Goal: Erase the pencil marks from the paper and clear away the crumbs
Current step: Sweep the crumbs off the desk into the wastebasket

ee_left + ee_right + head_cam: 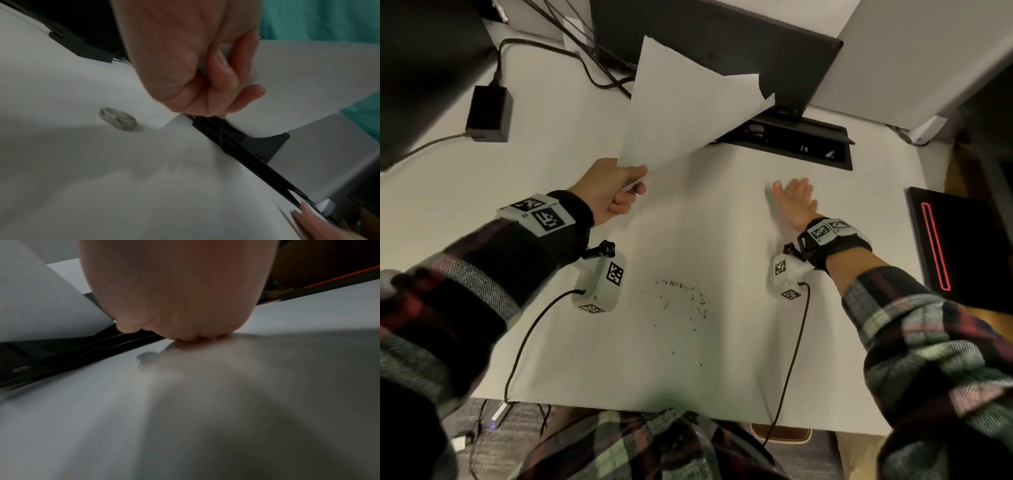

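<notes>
Head camera: a person in a plaid flannel shirt lifts a white sheet of paper (681, 102) off a white desk (722, 359), the left hand (613, 195) pinching its near corner between thumb and curled fingers so the sheet stands tilted in the air, its far edge curling in front of a black monitor (722, 44). The right hand (796, 202) lies with straight, slightly spread fingers on the desk, well apart from the sheet and near a black cable slot (791, 144). Only this view shows the dark eraser crumbs (685, 298), scattered on the bare desk between the two forearms, nearer the person than either hand, and a black power brick (489, 113) at the far left. Left wrist camera: the thumb (244, 99) and bent fingers clamp the paper's corner, the sheet rising to the right; alone here appears a grey-smudged oval white eraser (118, 119) lying on the desk, apart from the left hand, while the right hand's fingertips (304, 212) show at the lower corner beside the slot. Right wrist camera: blurred, it shows the palm from behind, low over the desk; the fingers are hidden beyond it, so their spread cannot be told here, with the lifted paper at upper left.
</notes>
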`<state>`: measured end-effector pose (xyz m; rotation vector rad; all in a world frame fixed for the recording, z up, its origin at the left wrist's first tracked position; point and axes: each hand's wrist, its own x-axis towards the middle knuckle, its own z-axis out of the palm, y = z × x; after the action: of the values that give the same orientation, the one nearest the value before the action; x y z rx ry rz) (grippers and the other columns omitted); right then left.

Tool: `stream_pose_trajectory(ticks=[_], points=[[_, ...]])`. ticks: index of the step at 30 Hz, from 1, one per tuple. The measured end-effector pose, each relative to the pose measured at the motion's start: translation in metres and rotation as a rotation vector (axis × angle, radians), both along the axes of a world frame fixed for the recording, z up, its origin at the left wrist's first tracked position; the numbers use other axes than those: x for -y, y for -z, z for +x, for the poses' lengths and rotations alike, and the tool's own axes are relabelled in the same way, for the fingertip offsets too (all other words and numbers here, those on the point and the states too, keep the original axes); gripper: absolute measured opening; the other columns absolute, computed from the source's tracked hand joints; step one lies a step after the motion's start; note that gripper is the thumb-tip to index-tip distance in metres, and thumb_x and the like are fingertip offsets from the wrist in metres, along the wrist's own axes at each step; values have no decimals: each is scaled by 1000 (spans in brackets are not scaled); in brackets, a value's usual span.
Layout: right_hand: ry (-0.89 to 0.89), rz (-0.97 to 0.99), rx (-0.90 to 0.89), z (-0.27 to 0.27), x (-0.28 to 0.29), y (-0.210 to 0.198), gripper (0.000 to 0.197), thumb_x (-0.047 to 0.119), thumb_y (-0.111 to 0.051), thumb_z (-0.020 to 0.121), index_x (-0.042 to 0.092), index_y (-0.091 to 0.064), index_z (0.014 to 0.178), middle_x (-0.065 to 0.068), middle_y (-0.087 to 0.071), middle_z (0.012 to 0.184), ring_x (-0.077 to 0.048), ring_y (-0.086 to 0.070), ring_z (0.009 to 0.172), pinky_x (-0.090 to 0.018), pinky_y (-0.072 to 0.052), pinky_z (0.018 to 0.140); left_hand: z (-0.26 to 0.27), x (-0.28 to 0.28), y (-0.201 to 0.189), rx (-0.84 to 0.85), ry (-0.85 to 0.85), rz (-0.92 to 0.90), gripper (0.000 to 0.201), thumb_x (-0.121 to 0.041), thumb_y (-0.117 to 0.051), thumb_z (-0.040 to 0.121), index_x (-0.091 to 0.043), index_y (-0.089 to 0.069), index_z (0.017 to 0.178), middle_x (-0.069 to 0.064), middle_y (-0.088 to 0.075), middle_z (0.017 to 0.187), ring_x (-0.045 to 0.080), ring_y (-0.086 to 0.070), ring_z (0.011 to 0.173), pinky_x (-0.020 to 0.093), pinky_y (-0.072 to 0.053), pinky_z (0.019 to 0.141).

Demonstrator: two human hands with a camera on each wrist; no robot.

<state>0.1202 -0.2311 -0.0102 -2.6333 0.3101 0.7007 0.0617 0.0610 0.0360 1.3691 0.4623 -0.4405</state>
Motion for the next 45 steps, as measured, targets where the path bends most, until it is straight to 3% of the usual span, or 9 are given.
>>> stream_pose_trajectory(ticks=[6, 14, 18, 23, 27, 33, 38, 41, 45], points=[[-360, 28, -88, 19, -49, 4, 60, 42, -6, 99, 10, 12, 147, -7, 22, 154, -18, 19, 142, -39, 10, 115, -4, 4, 2, -16, -10, 12, 17, -16, -47, 97, -14, -49, 80, 1, -45, 57, 3, -24, 28, 12, -17, 29], [-893, -18, -210, -71, -78, -3, 57, 39, -2, 99, 10, 16, 145, -8, 26, 153, -18, 24, 140, -43, 12, 116, -5, 1, 5, -4, -5, 27, 20, -17, -46, 98, -14, -48, 78, 4, -43, 64, 2, -24, 27, 11, -18, 30], [-1016, 121, -255, -119, -82, 3, 88, 62, 17, 69, 19, 13, 146, 1, 23, 154, -2, 25, 134, -34, 18, 112, -9, 1, 5, -5, -12, 26, 20, -17, -47, 97, -14, -48, 78, 4, -44, 63, 2, -24, 27, 11, -18, 30], [-493, 613, -316, -135, -66, -19, 55, 48, -4, 97, 28, -5, 148, 10, -1, 156, -5, -3, 141, -31, -1, 118, -17, -1, 5, -12, 5, 35, 20, -17, -47, 97, -14, -47, 78, 3, -45, 62, 3, -24, 28, 11, -18, 30], [-202, 495, -64, -111, -31, -37, 66, 54, 2, 90, 25, 1, 149, 10, 6, 156, -2, 4, 139, -21, -1, 108, -24, -5, 4, -7, 25, 38, 18, -16, -46, 97, -14, -47, 79, 3, -45, 61, 2, -24, 28, 13, -18, 29], [-352, 82, -104, -108, -21, 0, 60, 41, 2, 95, 12, 13, 146, -3, 23, 153, -17, 19, 142, -40, 10, 116, -28, -9, -1, 12, 51, 43, 18, -17, -47, 97, -14, -47, 79, 4, -45, 63, 2, -24, 28, 13, -18, 30], [-632, 208, -115, -159, -65, 6, 73, 57, 9, 85, 18, 11, 147, 6, 25, 149, -9, 24, 136, -34, 17, 113, -31, -11, 0, 24, 106, 86, 15, -19, -49, 97, -14, -46, 82, 5, -46, 66, 2, -24, 28, 12, -19, 30], [-446, 509, -214, -165, -68, -5, 66, 56, 3, 90, 27, -7, 149, 9, 2, 156, -10, 4, 143, -35, 6, 117, -30, -15, 1, 2, 156, 121, 13, -21, -52, 95, -14, -43, 89, 5, -48, 70, 2, -24, 29, 12, -20, 30], [105, 828, 108, -139, -45, -32, 69, 54, 0, 94, 18, -37, 140, 0, -42, 144, -13, -43, 129, -38, -25, 114, -28, -21, -1, -27, 221, 154, 24, -23, -56, 93, -13, -43, 111, 4, -48, 71, 2, -25, 29, 12, -20, 30]])
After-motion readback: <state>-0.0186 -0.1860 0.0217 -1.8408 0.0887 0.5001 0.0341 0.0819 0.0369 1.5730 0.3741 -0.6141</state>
